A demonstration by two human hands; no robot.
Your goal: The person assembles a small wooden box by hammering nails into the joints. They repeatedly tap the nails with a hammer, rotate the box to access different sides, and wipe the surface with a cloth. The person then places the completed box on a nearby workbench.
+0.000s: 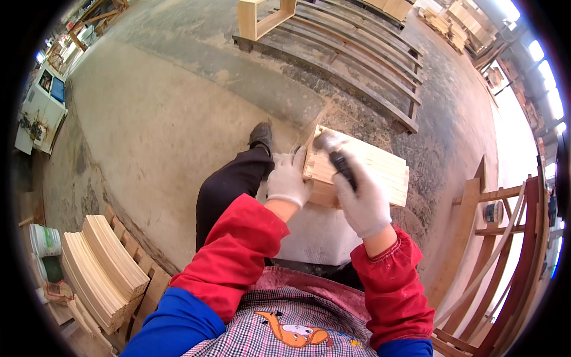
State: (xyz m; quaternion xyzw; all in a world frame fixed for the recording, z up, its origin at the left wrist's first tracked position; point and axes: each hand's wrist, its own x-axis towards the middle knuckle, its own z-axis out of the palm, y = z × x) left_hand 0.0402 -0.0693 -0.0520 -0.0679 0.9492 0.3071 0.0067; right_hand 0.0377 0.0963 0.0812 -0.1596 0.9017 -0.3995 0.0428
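Observation:
A pale wooden box (373, 162) with jointed corners rests in front of me on a light-coloured support (314, 238). My left hand (289, 179), in a white glove, grips the box's left end, its fingertips partly hidden along the edge. My gloved right hand (364, 199) is closed round the black handle of a hammer (343, 165). The hammer's grey head is smeared by motion over the top of the box, near its left end; whether it touches the wood I cannot tell.
A slatted wooden pallet (357, 56) lies beyond the box, with an open wooden frame (266, 19) on its far left corner. Stacked wooden strips (104, 271) stand at lower left beside white buckets (44, 241). A wooden rack (499, 238) rises at right. My shoe (260, 137) is left of the box.

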